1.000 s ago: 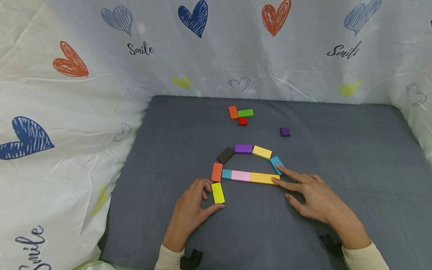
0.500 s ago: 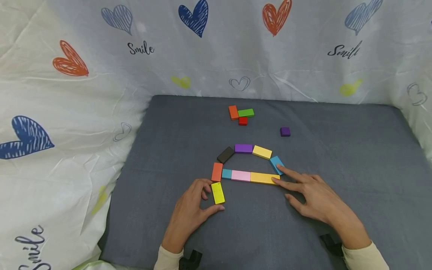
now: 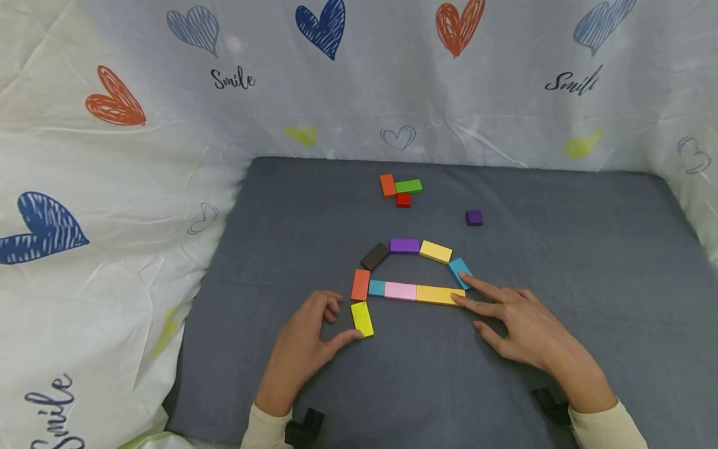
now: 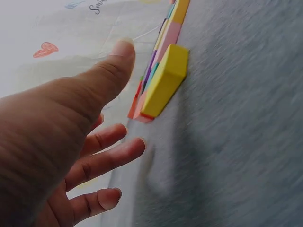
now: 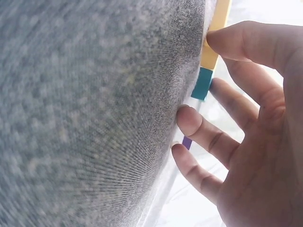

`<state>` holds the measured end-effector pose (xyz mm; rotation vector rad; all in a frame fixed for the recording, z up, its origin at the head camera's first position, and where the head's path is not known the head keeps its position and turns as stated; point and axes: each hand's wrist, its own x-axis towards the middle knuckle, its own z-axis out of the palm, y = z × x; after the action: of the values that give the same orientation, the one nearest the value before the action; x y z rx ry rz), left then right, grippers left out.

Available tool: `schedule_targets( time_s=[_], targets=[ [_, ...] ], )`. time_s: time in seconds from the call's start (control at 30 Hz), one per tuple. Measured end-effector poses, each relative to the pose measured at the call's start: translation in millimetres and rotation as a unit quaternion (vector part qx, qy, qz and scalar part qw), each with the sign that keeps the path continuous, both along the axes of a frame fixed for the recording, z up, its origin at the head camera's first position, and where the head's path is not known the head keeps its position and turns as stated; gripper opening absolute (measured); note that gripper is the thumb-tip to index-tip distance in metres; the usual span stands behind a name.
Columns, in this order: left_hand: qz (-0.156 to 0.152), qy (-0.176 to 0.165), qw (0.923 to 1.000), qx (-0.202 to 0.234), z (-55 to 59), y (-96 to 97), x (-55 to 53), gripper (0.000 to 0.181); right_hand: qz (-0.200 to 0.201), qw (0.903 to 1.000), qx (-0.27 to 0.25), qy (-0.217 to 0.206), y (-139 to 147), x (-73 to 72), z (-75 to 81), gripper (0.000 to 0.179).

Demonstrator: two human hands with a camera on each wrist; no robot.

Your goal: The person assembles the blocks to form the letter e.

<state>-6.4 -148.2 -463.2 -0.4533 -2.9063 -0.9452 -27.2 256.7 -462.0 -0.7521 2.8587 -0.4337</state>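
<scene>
My left hand (image 3: 305, 346) is beside a yellow block (image 3: 362, 318). In the left wrist view its fingers are spread and hold nothing, apart from the yellow block (image 4: 166, 81). My right hand (image 3: 521, 327) rests with extended fingers on the right end of a long amber block (image 3: 434, 295) and on a blue block (image 3: 459, 273). The amber block lines up with a pink block (image 3: 401, 292) and a teal block (image 3: 376, 288). An orange block (image 3: 361, 285), a black block (image 3: 375, 256), a purple block (image 3: 405, 246) and a pale yellow block (image 3: 435, 252) curve around behind the row.
Farther back lie an orange block (image 3: 387, 186), a green block (image 3: 409, 186) and a red block (image 3: 403, 200), close together. A small dark purple block (image 3: 473, 218) sits alone to their right. A grey cloth (image 3: 589, 262) covers the table, with a heart-print sheet (image 3: 359, 93) behind.
My left hand has let go of the yellow block and drawn back to the left. The block stays by the orange one. My right hand has kept its place.
</scene>
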Motion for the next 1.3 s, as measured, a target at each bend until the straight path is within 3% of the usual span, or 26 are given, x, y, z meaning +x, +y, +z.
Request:
schedule_targets(
  time_s=[0.17, 0.43, 0.8, 1.03, 1.17, 1.3],
  targets=[
    [-0.022, 0.038, 0.9989, -0.018, 15.9, -10.0, -16.6, 0.054, -0.001, 1.0000, 0.000, 0.004, 2, 0.5, 0.3, 0.063],
    [-0.053, 0.130, 0.9882, -0.061, 59.1, -22.5, -54.2, 0.050, 0.000, 1.0000, 0.002, 0.008, 5, 1.6, 1.4, 0.063],
    [-0.064, 0.202, 0.9729, -0.093, 104.6, -3.6, -87.9, 0.047, 0.007, 0.9999, 0.006, 0.012, 7, 0.9, 5.2, 0.062],
    [-0.067, 0.193, 0.9751, -0.086, 119.9, 11.4, -123.1, 0.050, 0.007, 0.9999, 0.008, 0.011, 8, 1.2, 4.3, 0.061],
    [-0.060, 0.159, 0.9818, -0.085, 116.4, 17.4, -149.8, 0.053, 0.008, 0.9998, 0.006, 0.015, 7, 1.4, 2.2, 0.062],
    [-0.058, 0.113, 0.9854, -0.113, 105.8, 24.2, -175.2, 0.059, 0.012, 0.9998, 0.001, 0.019, 6, 1.7, 0.2, 0.061]
  ],
)
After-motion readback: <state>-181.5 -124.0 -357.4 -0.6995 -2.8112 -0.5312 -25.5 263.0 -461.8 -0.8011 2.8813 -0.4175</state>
